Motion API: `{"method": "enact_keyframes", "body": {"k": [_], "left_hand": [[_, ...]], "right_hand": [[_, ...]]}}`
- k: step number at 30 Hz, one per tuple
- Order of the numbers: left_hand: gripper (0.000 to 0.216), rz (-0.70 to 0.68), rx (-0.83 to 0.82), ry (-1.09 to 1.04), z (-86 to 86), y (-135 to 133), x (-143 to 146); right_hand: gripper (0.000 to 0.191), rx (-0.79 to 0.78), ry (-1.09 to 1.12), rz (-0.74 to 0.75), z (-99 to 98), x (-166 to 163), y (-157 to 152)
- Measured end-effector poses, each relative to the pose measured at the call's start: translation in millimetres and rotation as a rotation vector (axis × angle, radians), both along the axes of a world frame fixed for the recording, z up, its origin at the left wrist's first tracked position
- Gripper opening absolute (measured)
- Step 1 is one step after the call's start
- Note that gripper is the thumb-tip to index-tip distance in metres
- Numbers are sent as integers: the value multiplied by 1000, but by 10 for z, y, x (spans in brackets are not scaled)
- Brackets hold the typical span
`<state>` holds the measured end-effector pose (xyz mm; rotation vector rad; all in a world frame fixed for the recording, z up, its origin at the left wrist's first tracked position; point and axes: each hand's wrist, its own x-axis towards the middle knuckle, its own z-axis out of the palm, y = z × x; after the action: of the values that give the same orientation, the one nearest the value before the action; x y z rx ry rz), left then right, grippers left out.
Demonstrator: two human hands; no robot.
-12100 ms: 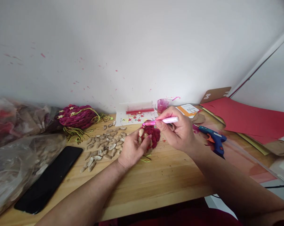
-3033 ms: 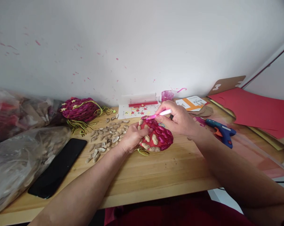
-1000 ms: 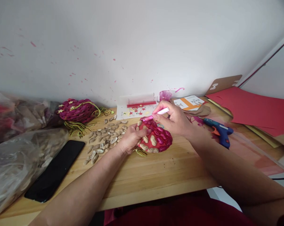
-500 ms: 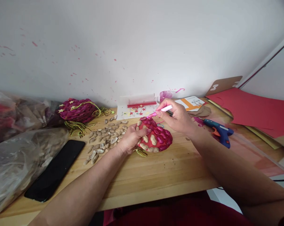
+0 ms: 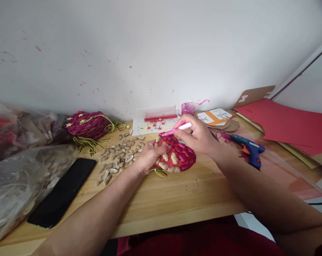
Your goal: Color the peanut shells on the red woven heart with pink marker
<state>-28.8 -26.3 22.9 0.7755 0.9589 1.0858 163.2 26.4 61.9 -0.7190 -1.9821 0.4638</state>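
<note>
A red card piece (image 5: 168, 153) covered with peanut shells is held at its left edge by my left hand (image 5: 151, 154), thumb on top and fingers beneath. Shells along its top and right are glossy magenta; those at the left and bottom are plain tan. My right hand (image 5: 194, 133) pinches a paintbrush (image 5: 184, 126) with a white handle and pink front. The brush tip meets the magenta shells at the piece's upper left. Yellow-green yarn (image 5: 160, 172) pokes out below the piece. Loose peanut shells (image 5: 123, 154) lie left of my left hand.
A phone (image 5: 63, 192) and a plastic bag of shells (image 5: 24, 188) lie at the left. Behind stands a magenta bundle with yellow stars (image 5: 87, 124). A pink-stained cup (image 5: 188, 107) stands by the wall. At right are a blue glue gun (image 5: 253, 151) and red card sheets (image 5: 291, 124).
My right hand has shifted slightly left and down, bringing the brush tip left along the upper shells. The left hand and the piece stay nearly still.
</note>
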Motion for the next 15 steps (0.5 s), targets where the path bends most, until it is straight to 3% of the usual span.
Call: {"method": "enact_keyframes", "body": {"k": [4, 8, 15], "left_hand": [[47, -6, -6, -17, -7, 2, -5], [45, -1, -9, -14, -21, 5, -13], [45, 3, -19, -6, -8, 0, -3]], "right_hand": [[7, 29, -6, -68, 1, 2, 13], [7, 23, -1, 4, 19, -17, -4], [6, 67, -20, -55, 14, -10, -6]]}}
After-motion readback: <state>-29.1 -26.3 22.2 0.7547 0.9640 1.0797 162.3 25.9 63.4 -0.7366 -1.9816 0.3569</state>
